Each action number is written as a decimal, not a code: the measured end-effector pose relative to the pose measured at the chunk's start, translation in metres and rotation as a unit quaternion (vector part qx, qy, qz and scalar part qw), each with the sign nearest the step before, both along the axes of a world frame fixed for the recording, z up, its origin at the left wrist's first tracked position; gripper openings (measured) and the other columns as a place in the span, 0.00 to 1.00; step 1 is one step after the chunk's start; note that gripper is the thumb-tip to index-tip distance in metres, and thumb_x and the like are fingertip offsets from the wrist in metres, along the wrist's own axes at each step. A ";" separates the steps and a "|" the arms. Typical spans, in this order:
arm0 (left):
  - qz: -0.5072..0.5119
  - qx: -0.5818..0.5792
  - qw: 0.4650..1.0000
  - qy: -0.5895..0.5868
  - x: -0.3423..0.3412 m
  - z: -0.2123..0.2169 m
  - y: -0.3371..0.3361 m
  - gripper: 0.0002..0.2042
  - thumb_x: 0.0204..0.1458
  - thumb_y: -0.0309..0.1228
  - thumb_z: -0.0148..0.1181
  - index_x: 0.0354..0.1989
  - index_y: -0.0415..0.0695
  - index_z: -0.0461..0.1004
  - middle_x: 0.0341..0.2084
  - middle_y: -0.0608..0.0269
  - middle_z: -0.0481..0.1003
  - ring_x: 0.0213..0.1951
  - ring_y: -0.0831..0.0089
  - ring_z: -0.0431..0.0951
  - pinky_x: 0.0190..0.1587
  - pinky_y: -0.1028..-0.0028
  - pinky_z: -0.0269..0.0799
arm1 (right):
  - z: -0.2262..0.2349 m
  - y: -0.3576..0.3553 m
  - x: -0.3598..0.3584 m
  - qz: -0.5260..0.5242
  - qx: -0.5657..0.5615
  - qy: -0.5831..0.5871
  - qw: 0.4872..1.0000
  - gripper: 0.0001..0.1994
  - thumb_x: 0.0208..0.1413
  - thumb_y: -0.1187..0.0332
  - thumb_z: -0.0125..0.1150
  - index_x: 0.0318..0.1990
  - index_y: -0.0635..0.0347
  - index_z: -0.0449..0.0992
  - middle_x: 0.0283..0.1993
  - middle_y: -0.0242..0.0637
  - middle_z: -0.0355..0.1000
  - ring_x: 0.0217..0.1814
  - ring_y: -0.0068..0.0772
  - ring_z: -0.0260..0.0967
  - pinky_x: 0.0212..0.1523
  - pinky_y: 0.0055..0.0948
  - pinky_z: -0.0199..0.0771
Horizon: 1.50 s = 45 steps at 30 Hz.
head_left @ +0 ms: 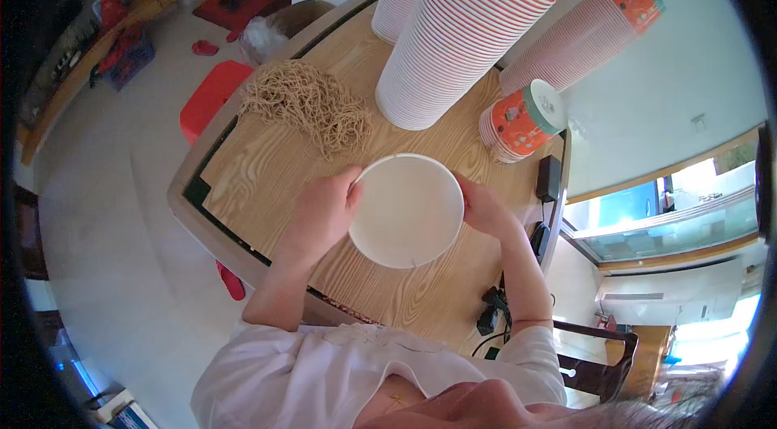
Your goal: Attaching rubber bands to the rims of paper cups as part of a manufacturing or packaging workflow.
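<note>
A white paper tub [406,214], its mouth turned up toward me, is held over the table between my two hands. My left hand [325,210] is closed on the tub's left rim, thumb at the edge. On the opposite side my right hand [484,206] grips the wall, its fingertips partly hidden behind the tub. A small thin bit, too fine to name, shows at the near rim. Beyond my left hand lies a loose heap of tan cord [312,105]. Past my right hand stands a short stack of orange-and-green printed paper tubs [518,125], bottom up.
Tall stacks of nested paper tubs [457,36] rise at the table's far side, with another tall stack [583,36] at the far right. A black power adapter [549,178] and dark cables [491,312] lie along the right edge. A red stool [214,97] stands left of the wooden table [251,186].
</note>
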<state>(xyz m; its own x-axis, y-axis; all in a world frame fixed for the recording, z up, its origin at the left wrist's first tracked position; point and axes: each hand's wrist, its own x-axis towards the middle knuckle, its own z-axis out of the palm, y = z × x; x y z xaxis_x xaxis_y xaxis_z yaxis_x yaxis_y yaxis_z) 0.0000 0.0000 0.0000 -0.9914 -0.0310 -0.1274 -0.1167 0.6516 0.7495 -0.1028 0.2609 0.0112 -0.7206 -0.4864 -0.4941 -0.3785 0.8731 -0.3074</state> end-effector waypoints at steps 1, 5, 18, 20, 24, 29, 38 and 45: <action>0.013 0.012 0.998 0.055 -0.001 0.004 0.007 0.15 0.55 0.30 0.54 0.50 0.42 0.71 0.34 0.45 0.76 0.36 0.50 0.77 0.36 0.60 0.73 | -0.004 0.009 -0.005 -0.008 -0.107 0.008 0.994 0.31 0.55 0.68 0.60 0.66 0.51 0.56 0.50 0.44 0.73 0.49 0.41 0.73 0.48 0.38 0.74; -0.028 0.051 0.990 0.129 0.009 0.014 0.026 0.16 0.55 0.30 0.54 0.51 0.40 0.69 0.40 0.45 0.74 0.41 0.51 0.76 0.41 0.62 0.73 | 0.000 0.038 0.000 -0.064 -0.319 -0.011 0.946 0.29 0.56 0.75 0.55 0.66 0.51 0.56 0.46 0.44 0.75 0.47 0.28 0.72 0.46 0.29 0.73; -0.171 0.511 0.808 0.238 -0.193 0.029 0.159 0.23 0.60 0.42 0.50 0.55 0.34 0.64 0.47 0.50 0.71 0.47 0.66 0.73 0.51 0.71 0.67 | 0.074 0.125 -0.062 -0.154 -0.359 0.536 0.749 0.22 0.63 0.76 0.44 0.65 0.56 0.60 0.58 0.43 0.69 0.55 0.31 0.68 0.54 0.29 0.68; -0.160 0.491 0.820 0.247 -0.215 0.046 0.175 0.24 0.59 0.42 0.51 0.55 0.34 0.64 0.47 0.50 0.71 0.47 0.67 0.73 0.51 0.71 0.67 | 0.068 0.133 -0.087 -0.150 -0.311 0.602 0.721 0.24 0.61 0.78 0.44 0.65 0.56 0.60 0.58 0.44 0.68 0.56 0.32 0.68 0.54 0.29 0.68; -0.180 0.481 0.817 0.261 -0.280 0.034 0.212 0.25 0.58 0.41 0.52 0.56 0.33 0.62 0.48 0.49 0.70 0.50 0.67 0.72 0.52 0.71 0.66 | 0.037 0.169 -0.140 -0.153 -0.332 0.611 0.702 0.28 0.59 0.83 0.41 0.67 0.54 0.54 0.64 0.44 0.62 0.59 0.33 0.66 0.52 0.29 0.69; -0.194 0.435 0.828 0.297 -0.330 0.001 0.235 0.24 0.59 0.37 0.51 0.57 0.32 0.60 0.50 0.46 0.69 0.53 0.62 0.70 0.56 0.68 0.63 | -0.007 0.184 -0.168 -0.188 -0.328 0.587 0.716 0.30 0.59 0.82 0.41 0.69 0.53 0.48 0.67 0.44 0.57 0.60 0.38 0.65 0.54 0.33 0.70; -0.178 0.408 0.852 0.276 -0.347 -0.074 0.239 0.22 0.58 0.34 0.49 0.57 0.33 0.61 0.51 0.42 0.69 0.55 0.55 0.68 0.58 0.65 0.61 | -0.067 0.182 -0.158 -0.234 -0.299 0.476 0.793 0.36 0.57 0.79 0.45 0.71 0.48 0.38 0.67 0.49 0.54 0.63 0.49 0.61 0.56 0.40 0.66; -0.161 0.294 0.904 0.264 -0.332 -0.107 0.245 0.23 0.60 0.34 0.45 0.61 0.35 0.57 0.56 0.45 0.66 0.60 0.57 0.64 0.63 0.65 0.54 | -0.093 0.196 -0.144 -0.248 -0.279 0.435 0.819 0.41 0.53 0.81 0.49 0.71 0.48 0.36 0.67 0.48 0.55 0.66 0.47 0.58 0.56 0.37 0.66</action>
<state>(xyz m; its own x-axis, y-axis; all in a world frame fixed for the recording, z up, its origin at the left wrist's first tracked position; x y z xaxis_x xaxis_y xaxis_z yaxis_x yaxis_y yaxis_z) -0.3324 0.2446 -0.1070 -0.8643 0.1888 0.4661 0.4836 0.0578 0.8734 -0.2463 0.4570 -0.0821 -0.8593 -0.0016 0.5115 -0.3075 0.8008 -0.5140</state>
